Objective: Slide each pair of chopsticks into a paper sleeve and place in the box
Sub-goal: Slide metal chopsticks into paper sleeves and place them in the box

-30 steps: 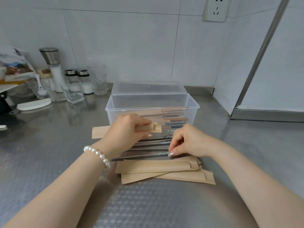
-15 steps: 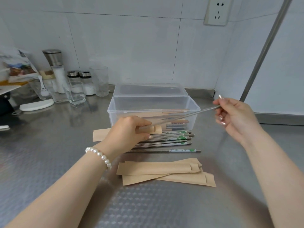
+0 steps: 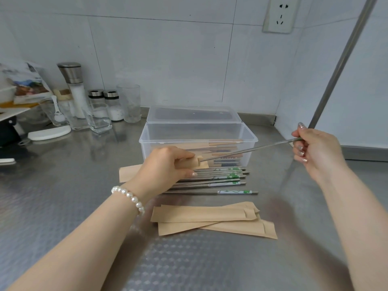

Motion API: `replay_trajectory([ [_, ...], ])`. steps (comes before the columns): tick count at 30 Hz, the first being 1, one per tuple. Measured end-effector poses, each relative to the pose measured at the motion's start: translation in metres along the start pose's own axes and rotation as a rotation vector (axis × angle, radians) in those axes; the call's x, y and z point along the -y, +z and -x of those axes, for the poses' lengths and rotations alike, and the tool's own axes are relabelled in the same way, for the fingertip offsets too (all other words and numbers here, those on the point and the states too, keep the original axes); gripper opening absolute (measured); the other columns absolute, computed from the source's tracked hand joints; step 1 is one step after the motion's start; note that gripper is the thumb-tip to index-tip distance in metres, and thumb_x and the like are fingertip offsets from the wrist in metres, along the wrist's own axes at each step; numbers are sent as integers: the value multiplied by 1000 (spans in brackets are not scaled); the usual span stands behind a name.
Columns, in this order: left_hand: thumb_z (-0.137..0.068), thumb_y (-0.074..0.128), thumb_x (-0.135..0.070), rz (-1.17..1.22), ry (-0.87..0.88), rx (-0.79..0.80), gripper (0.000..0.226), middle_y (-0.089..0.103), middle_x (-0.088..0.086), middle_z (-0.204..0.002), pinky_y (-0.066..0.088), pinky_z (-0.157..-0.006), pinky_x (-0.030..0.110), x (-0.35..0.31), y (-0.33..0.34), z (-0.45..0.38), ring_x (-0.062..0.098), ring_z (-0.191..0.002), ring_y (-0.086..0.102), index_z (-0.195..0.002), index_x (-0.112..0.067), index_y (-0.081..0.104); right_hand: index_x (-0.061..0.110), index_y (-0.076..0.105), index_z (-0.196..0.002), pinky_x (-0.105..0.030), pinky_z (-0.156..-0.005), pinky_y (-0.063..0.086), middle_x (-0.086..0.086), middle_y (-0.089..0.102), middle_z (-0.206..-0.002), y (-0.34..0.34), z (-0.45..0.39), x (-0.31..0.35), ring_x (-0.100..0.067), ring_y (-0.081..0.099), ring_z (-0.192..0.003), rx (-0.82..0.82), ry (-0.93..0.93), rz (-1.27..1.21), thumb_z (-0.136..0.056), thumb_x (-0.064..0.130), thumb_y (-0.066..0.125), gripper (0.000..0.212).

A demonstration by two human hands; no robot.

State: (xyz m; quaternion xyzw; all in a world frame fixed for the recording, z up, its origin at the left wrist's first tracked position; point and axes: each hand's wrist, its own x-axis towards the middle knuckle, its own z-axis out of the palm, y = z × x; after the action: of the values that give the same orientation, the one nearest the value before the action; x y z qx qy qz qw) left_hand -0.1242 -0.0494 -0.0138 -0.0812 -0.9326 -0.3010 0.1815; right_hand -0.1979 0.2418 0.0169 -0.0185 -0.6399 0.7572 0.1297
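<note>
Steel counter (image 3: 63,206), kitchen corner. My left hand (image 3: 165,166) pinched paper sleeve (image 3: 128,173) flat just near of clear box (image 3: 197,136); my right hand (image 3: 315,150) gripped metal chopsticks (image 3: 252,149) at far-right end, tips touching sleeve mouth. Loose chopsticks (image 3: 220,179) lay near box; spare sleeves (image 3: 210,219) nearer me. Box held sleeved pairs (image 3: 224,148).

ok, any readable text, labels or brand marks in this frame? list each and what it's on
No text can be read.
Printed packet at far left: picture and print, too blurred to read.
Loose chopsticks: green leaf pattern only, no lettering visible.
Paper sleeves: plain brown.
Wall socket: slots only, no marking legible.
</note>
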Motion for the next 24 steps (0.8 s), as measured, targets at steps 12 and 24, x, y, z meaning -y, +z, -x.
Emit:
replay_trajectory([
  [12, -70, 77, -18, 24, 73, -5, 41, 58, -10, -88, 39, -79, 18, -8, 5, 3, 10, -85, 55, -110, -19, 66, 7, 52, -70, -16, -37, 17, 4, 32, -39, 27, 18, -14, -10, 25, -37, 275, 59, 226, -97, 20, 46, 30],
  [24, -68, 78, -21, 19, 127, 10, 41, 57, -13, -84, 36, -74, 9, -17, 12, 6, 8, -83, 55, -107, -21, 68, 12, 50, -76, -25, -48, 26, 4, 36, -48, 62, 48, -30, -15, 32, -50, 670, 147, 410, -91, 52, 35, 46],
])
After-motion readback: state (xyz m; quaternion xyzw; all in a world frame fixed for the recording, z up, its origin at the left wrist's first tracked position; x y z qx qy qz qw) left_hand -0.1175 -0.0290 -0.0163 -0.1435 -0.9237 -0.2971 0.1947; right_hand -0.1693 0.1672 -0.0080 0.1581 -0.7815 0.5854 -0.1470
